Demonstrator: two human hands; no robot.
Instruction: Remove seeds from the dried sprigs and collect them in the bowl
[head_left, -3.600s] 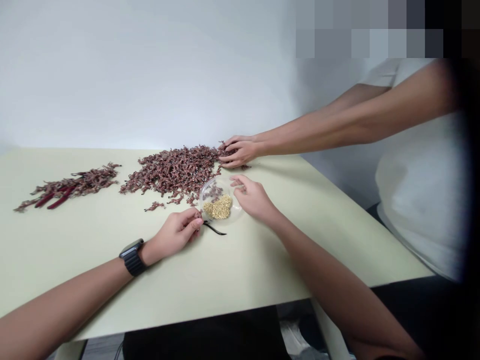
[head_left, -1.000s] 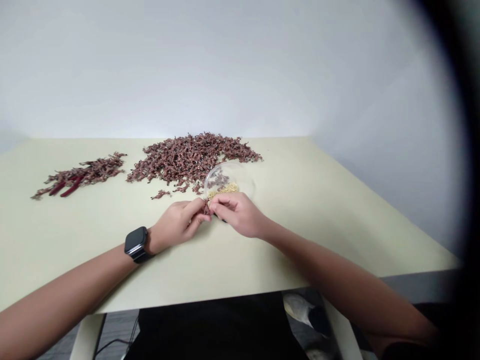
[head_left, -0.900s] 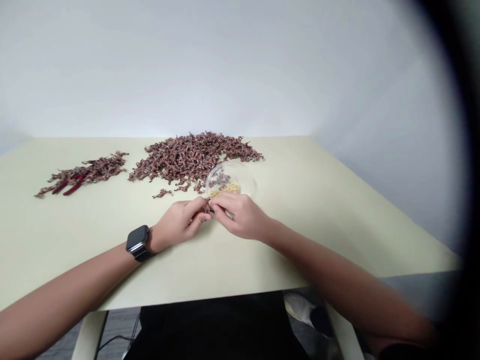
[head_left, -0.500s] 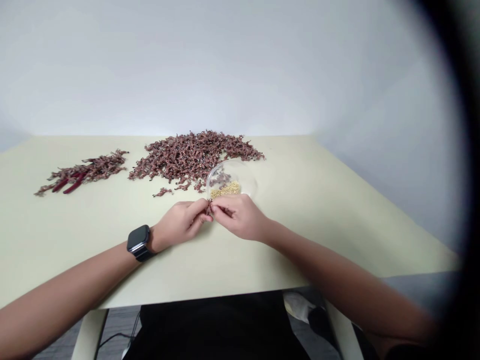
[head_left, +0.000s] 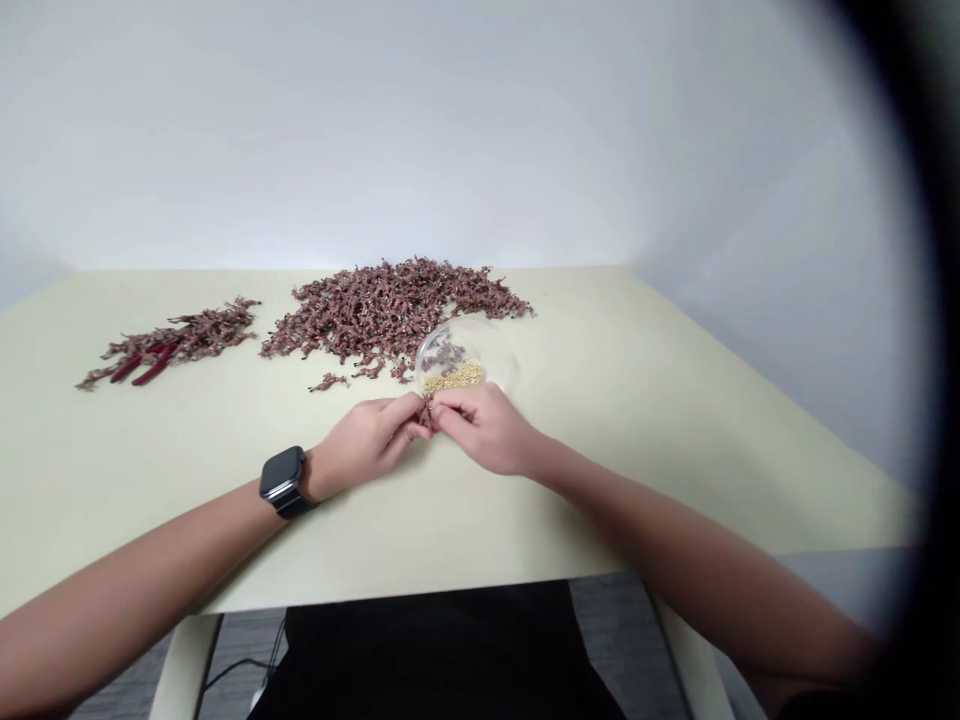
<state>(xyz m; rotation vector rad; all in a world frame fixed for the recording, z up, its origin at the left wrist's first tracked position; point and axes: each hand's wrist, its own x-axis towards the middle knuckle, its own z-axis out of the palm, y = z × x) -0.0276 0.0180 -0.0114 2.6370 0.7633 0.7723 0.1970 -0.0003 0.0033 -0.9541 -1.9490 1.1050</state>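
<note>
My left hand [head_left: 371, 438] and my right hand [head_left: 484, 427] meet fingertip to fingertip just in front of a clear round dish [head_left: 504, 355]. Both pinch the same small dark red piece [head_left: 427, 411] between thumb and fingers. The dish holds a heap of small gold bits [head_left: 452, 377] and a few dark red pieces. A black watch [head_left: 283, 481] sits on my left wrist. Both forearms rest on the pale table [head_left: 600, 400].
A large pile of dark red pieces [head_left: 390, 310] lies behind the dish. A smaller pile [head_left: 176, 342] with red-handled pliers [head_left: 142, 368] in it lies at the far left. One stray piece [head_left: 328, 381] lies alone. The table's front edge runs under my forearms.
The other person's arms at the right, seen 3.6 s ago, are gone. My right hand has come from the dish to my left hand; both now pinch the small piece together.
</note>
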